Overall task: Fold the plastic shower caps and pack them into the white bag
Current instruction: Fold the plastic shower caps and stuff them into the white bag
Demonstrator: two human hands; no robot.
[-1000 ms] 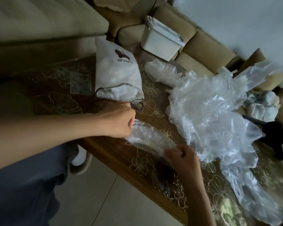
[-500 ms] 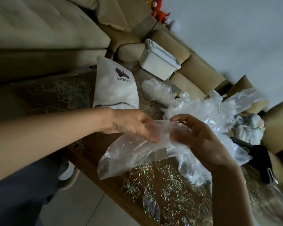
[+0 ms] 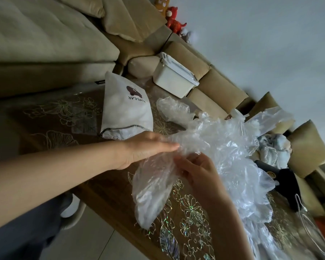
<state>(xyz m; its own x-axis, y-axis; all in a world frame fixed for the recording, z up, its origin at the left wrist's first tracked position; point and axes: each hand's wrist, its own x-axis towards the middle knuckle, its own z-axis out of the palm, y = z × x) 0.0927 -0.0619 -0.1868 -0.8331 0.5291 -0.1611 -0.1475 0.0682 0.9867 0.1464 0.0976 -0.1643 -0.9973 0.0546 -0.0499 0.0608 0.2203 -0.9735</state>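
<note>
A clear plastic shower cap (image 3: 154, 186) hangs between my hands above the table's near edge. My left hand (image 3: 148, 147) lies flat with fingers straight, pressed against its upper part. My right hand (image 3: 197, 169) pinches the cap from below. Behind them a large heap of crumpled clear caps (image 3: 227, 147) covers the table to the right. The white drawstring bag (image 3: 126, 109), printed POPULAR, lies just beyond my left hand with its mouth toward me and plastic inside. One more cap (image 3: 173, 109) lies apart behind the heap.
A flower-patterned cover lies on the wooden table (image 3: 54, 117). A white lidded box (image 3: 174, 77) stands at the back. A black object (image 3: 287, 182) and a bundled cloth (image 3: 276, 149) lie to the right. Beige sofas surround the table; tiled floor lies below the near edge.
A second ago both hands pressed a folded cap at the bag's mouth. Since then they have lifted another cap from the heap, and my left hand has flattened against it.
</note>
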